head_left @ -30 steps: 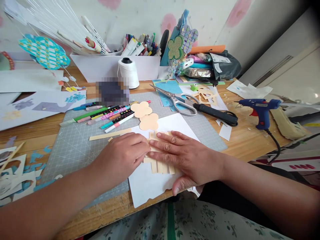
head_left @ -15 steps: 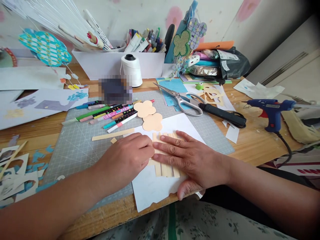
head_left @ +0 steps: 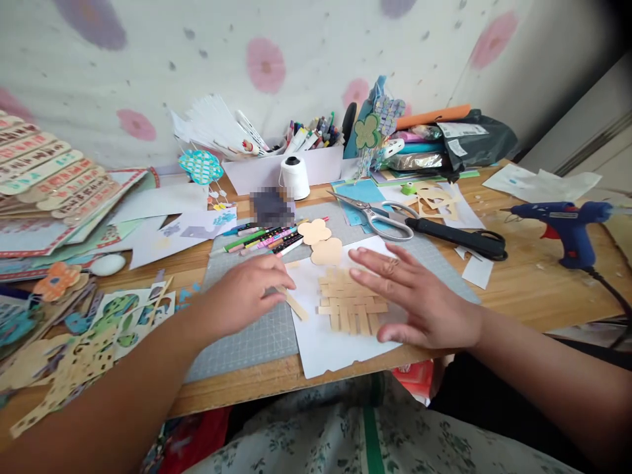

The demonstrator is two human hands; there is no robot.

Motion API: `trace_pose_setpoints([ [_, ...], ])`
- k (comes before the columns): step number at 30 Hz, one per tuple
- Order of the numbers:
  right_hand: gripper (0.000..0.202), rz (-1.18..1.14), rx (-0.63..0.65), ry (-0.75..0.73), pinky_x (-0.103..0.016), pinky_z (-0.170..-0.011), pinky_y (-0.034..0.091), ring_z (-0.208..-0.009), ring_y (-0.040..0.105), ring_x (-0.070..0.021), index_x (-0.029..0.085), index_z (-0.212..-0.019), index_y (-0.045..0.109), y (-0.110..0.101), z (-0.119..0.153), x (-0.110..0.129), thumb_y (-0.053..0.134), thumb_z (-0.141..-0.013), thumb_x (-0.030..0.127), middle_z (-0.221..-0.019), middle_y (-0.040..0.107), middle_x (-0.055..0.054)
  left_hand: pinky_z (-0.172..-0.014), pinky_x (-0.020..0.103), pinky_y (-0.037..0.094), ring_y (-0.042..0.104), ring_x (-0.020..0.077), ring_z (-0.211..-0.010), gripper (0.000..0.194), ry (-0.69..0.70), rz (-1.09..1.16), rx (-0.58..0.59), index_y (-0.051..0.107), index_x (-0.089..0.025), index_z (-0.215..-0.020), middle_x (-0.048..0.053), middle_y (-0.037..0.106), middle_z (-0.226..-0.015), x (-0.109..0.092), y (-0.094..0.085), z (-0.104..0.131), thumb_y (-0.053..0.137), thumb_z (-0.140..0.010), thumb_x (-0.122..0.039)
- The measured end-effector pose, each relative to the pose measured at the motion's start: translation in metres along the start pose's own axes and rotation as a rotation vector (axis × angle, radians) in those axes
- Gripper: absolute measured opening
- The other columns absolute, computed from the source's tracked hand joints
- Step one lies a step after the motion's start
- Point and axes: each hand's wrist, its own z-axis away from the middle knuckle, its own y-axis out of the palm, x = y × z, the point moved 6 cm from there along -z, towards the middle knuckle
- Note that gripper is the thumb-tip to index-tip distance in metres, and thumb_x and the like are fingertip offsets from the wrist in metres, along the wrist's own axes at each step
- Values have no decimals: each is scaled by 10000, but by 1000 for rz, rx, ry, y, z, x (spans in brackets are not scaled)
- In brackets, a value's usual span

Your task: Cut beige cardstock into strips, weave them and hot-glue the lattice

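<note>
My left hand [head_left: 247,296] is over the left edge of the white paper, its thumb and fingers closed on a narrow tan paper strip [head_left: 297,307] that slants down to the right. My right hand [head_left: 419,299] is open with fingers spread, at the right side of a mat of interlaced tan paper strips [head_left: 351,304] and covering part of it. The woven strips lie on a white sheet [head_left: 326,355]. Two tan scalloped paper shapes, an upper one [head_left: 315,232] and a lower one [head_left: 326,251], sit just beyond. Another strip end [head_left: 292,264] shows near my left fingers.
A grey cutting mat [head_left: 232,345] lies beneath. Behind are several markers [head_left: 266,240], a white thread cone [head_left: 295,178] and scissors [head_left: 378,216]. A black-handled tool [head_left: 454,238] and blue glue gun [head_left: 563,224] lie right; paper scraps [head_left: 93,349] cover the left.
My right hand has lifted its flat fingers off the woven strips, uncovering more of them. My left hand has moved left, away from the weave, with a strip now showing in it. The view has shifted up.
</note>
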Motion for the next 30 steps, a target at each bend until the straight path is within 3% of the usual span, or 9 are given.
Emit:
trace_pose_setpoints([
  [2, 688, 28, -89, 22, -563, -1161, 200, -1421, 371, -293, 241, -1548, 232, -17, 3, -3, 475, -967, 517, -1547, 386, -174, -881, 352, 461, 602, 212, -986, 179, -6, -4, 42, 711, -233, -985, 40, 633, -1026, 3, 11, 7, 633, -836, -171],
  [4, 633, 35, -138, 36, -559, -1134, 271, -1370, 447, -299, 267, -1533, 273, -32, 5, -5, 509, -972, 441, -1491, 472, -162, -889, 352, 446, 583, 214, -1002, 92, -4, -14, 50, 688, -215, -887, 44, 621, -1025, 4, 18, 11, 616, -854, -169],
  [7, 584, -18, -188, 38, -490, -1047, 428, -1279, 536, -292, 245, -1495, 362, -49, 9, -6, 560, -958, 358, -1372, 573, -164, -880, 368, 413, 562, 223, -981, 132, 7, -39, 62, 634, -206, -767, 38, 619, -994, 3, 21, 12, 578, -885, -187],
  [11, 465, -101, -219, 38, -397, -928, 525, -1129, 618, -260, 173, -1385, 505, -62, 15, -3, 594, -941, 280, -1222, 636, -169, -861, 381, 376, 543, 235, -960, 51, 8, -75, 91, 623, -220, -892, 33, 634, -968, 3, 18, 10, 575, -903, -232],
  [13, 411, -119, -202, 31, -388, -898, 536, -1077, 637, -253, 159, -1334, 548, -63, 18, -1, 595, -939, 265, -1186, 651, -162, -849, 370, 373, 544, 227, -938, 63, 10, -81, 118, 618, -228, -941, 27, 639, -946, 4, 18, 8, 567, -911, -248],
  [20, 327, -119, -102, 31, -371, -862, 543, -1005, 660, -239, 137, -1257, 609, -58, 27, 3, 549, -962, 264, -1143, 689, -150, -810, 338, 409, 545, 206, -876, 216, 20, -68, 166, 601, -211, -755, 33, 608, -873, 4, 20, 4, 487, -930, -268],
  [26, 305, -143, -41, 67, -389, -861, 542, -1007, 659, -245, 137, -1222, 640, -53, 33, 3, 542, -961, 261, -1146, 692, -151, -872, 352, 450, 586, 235, -995, 195, -42, -55, 114, 643, -228, -1016, 57, 654, -1027, 8, 17, 14, 508, -919, -331],
  [30, 303, -130, -25, 78, -406, -858, 543, -998, 664, -250, 153, -1222, 646, -49, 35, 4, 545, -956, 258, -1151, 692, -148, -891, 378, 467, 610, 252, -1003, 249, -131, -63, 49, 657, -229, -1027, 75, 654, -1070, 16, 15, 27, 513, -897, -385],
])
